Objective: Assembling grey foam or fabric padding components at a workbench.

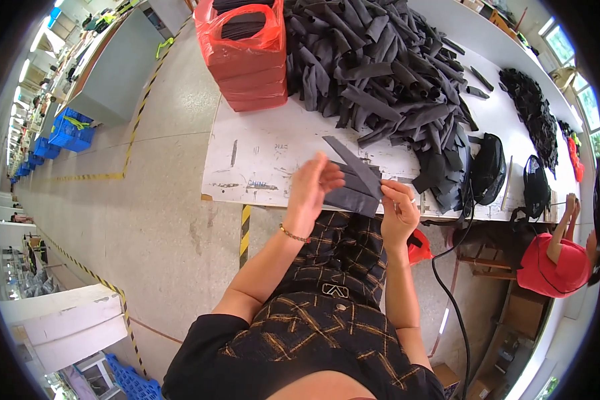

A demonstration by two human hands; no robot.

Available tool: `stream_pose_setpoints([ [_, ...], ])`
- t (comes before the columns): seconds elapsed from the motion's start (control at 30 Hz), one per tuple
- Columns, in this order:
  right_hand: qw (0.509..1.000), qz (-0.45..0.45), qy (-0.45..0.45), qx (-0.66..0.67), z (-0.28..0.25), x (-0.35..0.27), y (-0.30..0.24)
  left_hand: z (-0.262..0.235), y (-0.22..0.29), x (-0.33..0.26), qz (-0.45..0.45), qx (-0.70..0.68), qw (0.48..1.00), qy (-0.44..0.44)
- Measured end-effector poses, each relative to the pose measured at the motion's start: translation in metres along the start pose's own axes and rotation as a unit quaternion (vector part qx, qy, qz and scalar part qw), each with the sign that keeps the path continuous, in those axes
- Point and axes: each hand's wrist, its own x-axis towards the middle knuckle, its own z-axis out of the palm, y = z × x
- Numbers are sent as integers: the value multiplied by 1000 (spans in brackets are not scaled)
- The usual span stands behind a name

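Note:
My right hand (pixel 400 210), a ring on one finger, pinches the end of a dark grey fabric strip (pixel 349 155) that slants away to the far left. Beneath it, at the table's near edge, lies a small stack of flat dark grey fabric pieces (pixel 351 199). At the left side of that stack is my left hand (pixel 311 187), a beaded bracelet on its wrist, with fingers apart and nothing visible in them. Some of its fingertips overlap the stack; I cannot tell whether they touch it.
A big heap of dark fabric strips (pixel 380 67) covers the far table (pixel 247 157). Beside it stands a red plastic bag (pixel 250 80) of stacked pieces. Black mesh bags (pixel 489 170) and a hanging cable (pixel 457 307) are at the right, near a person in red (pixel 557 267).

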Motion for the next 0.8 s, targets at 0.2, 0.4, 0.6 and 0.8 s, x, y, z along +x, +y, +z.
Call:
stream_pose_setpoints([
  [0.2,995,-35,-88,-39,1,-3,0,9,-2,-6,-50,23,995,-89],
  [0.4,933,270,-59,229,3,-9,2,5,-2,-8,-6,85,991,-101],
  [0.6,921,317,-64,219,2,-16,6,1,-5,-11,-7,60,989,-138],
  [0.8,923,342,-172,23,-14,-34,22,-55,-7,-10,-7,214,972,-94],
])
